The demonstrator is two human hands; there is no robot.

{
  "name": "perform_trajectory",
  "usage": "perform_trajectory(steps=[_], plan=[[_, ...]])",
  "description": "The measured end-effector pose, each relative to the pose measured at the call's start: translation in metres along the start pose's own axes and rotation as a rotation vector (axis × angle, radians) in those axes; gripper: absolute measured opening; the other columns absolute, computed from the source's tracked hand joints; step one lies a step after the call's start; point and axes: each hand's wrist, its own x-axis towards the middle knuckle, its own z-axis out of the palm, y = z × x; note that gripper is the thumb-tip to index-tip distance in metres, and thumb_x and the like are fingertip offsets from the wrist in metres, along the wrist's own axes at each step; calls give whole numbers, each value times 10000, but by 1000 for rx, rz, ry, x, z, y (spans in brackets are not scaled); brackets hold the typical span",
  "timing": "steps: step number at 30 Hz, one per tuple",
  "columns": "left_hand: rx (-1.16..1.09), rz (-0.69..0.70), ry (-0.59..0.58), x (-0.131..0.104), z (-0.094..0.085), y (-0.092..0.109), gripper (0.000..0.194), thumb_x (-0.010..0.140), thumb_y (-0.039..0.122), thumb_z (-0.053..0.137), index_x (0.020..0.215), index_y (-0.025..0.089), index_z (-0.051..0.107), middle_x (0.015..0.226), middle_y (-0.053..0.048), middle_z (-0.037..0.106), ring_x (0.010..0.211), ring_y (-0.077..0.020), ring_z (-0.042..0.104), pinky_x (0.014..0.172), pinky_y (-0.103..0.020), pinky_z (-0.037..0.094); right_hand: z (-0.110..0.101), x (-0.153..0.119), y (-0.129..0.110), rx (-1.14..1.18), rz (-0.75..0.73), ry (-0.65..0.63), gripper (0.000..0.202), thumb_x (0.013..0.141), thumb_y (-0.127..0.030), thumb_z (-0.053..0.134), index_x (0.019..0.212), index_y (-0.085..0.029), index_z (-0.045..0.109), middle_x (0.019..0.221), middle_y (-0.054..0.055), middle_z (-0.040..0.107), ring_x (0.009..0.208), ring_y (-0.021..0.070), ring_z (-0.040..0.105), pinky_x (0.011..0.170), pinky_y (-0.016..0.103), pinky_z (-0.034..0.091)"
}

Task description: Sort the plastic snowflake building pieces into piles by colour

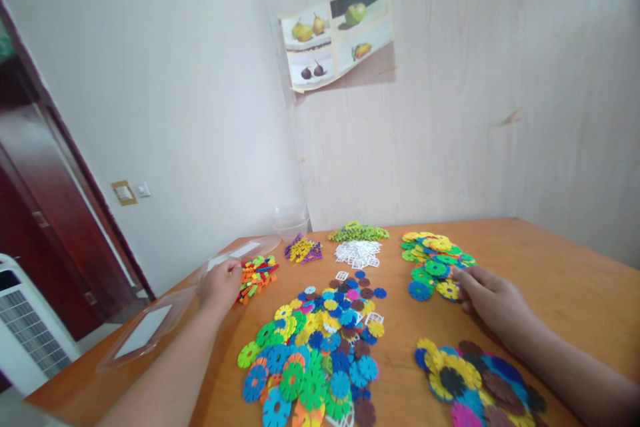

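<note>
**Inspector:** Presently, the left hand (220, 284) rests at the left of the wooden tabletop (550, 267), its fingers curled and touching the near edge of a small heap of orange, red and green pieces (257, 275). Whether those fingers pinch a piece, I cannot tell.

**Clerk:** And the right hand?

**Inspector:** The right hand (493, 300) lies palm down at the right, fingers loosely bent, their tips against the near edge of a pile of green and yellow discs (435, 260). A yellow disc (449, 289) sits just at the fingertips; a grip on it cannot be confirmed.

**Clerk:** Other stock on the surface?

**Inspector:** Between the two forearms lies a large mixed spread of discs (320, 353), blue, green, yellow and brown. Below the right forearm sits a second mixed pile (475, 380), partly overlapped by the arm. Further back, a cluster of white lattice pieces (357, 253), a row of light green pieces (359, 233) behind it, and a small purple and yellow heap (303, 249) to its left.

**Clerk:** Containers?

**Inspector:** A clear plastic tub (290, 220) stands at the far edge near the wall. A clear lid (150, 327) lies flat at the left edge, beside the left forearm.

**Clerk:** Surroundings?

**Inspector:** A fruit poster (337, 33) hangs on the wall, and a dark red door (45, 213) stands at the left.
</note>
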Motion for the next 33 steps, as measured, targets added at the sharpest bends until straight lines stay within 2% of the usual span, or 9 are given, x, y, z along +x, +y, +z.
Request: perform_trajectory(steps=[3, 7, 12, 16, 21, 25, 33], plan=[[-39, -47, 52, -18, 0, -5, 371, 885, 441, 431, 1005, 244, 721, 1043, -76, 748, 987, -293, 642, 741, -332, 460, -1, -1, -2, -31, -18, 15, 463, 852, -637, 484, 699, -209, 576, 575, 2, 595, 528, 181, 601, 505, 275, 450], [-238, -64, 54, -42, 4, -16, 354, 886, 456, 450, 999, 229, 696, 1051, -54, 749, 976, -251, 664, 774, -311, 481, -2, -4, -6, -42, -29, 19, 457, 852, -624, 478, 682, -209, 567, 567, 5, 595, 514, 177, 593, 482, 268, 431], [-381, -82, -45, -73, 8, -30, 351, 870, 464, 467, 1002, 213, 674, 1076, -62, 745, 1018, -251, 671, 867, -334, 490, -1, -4, -6, -14, -30, 24, 421, 826, -596, 510, 697, -204, 596, 560, 1, 592, 522, 181, 595, 484, 273, 429], [-421, -118, -112, -92, 4, -33, 364, 867, 432, 469, 1055, 198, 674, 1145, -78, 733, 1082, -261, 662, 923, -354, 488, -1, 0, -2, 16, -9, 26, 400, 808, -579, 536, 769, -196, 646, 579, 2, 615, 526, 184, 602, 483, 278, 428], [-401, -66, -153, -110, 2, -27, 399, 872, 436, 470, 1114, 201, 682, 1195, -72, 720, 1130, -257, 650, 943, -333, 490, -1, 2, -1, 13, -8, 35, 413, 833, -599, 518, 778, -202, 620, 608, -1, 632, 534, 182, 621, 492, 272, 436], [-290, 22, -199, -115, 2, -18, 430, 912, 448, 410, 1133, 194, 677, 1242, -95, 694, 1169, -259, 627, 966, -335, 464, -2, 0, -4, 7, -35, 45, 389, 827, -581, 522, 715, -212, 577, 554, -10, 600, 499, 175, 598, 475, 267, 417], [-107, 149, -263, -114, -1, -4, 419, 963, 415, 320, 878, 206, 673, 1014, -98, 740, 981, -241, 663, 798, -292, 453, -3, -7, -13, 48, -19, 92, 364, 784, -567, 538, 699, -216, 584, 515, -1, 588, 468, 180, 565, 457, 280, 387]])
